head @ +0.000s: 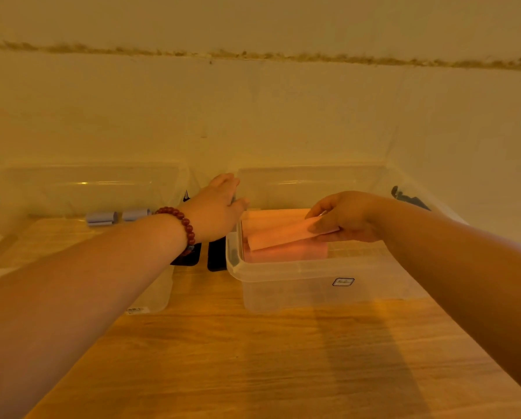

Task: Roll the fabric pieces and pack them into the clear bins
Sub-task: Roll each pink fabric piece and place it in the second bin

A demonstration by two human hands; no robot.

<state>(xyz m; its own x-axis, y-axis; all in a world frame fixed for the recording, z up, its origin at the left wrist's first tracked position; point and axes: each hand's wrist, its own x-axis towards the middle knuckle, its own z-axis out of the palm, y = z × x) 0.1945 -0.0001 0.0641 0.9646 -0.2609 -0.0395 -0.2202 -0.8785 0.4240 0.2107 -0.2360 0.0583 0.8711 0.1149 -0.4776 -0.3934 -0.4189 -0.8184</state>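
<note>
Two clear bins stand on a wooden table against the wall. The right bin [298,285] has pink fabric rolls [286,254] lying in its left part. My right hand [344,219] grips another pink fabric roll [283,235] by its right end, tilted just above the ones in the bin. My left hand [219,204], with a red bead bracelet on the wrist, grips the left edge of the right bin's raised lid [307,182]. The left bin [159,291] holds two grey-blue fabric rolls [117,217] at its back.
Both bins have clear lids leaning back against the cream wall; the left bin's lid [92,182] stands behind it. Dark latches [216,255] sit between the bins, and one [407,198] is at the far right. The wooden table [253,358] stretches toward me.
</note>
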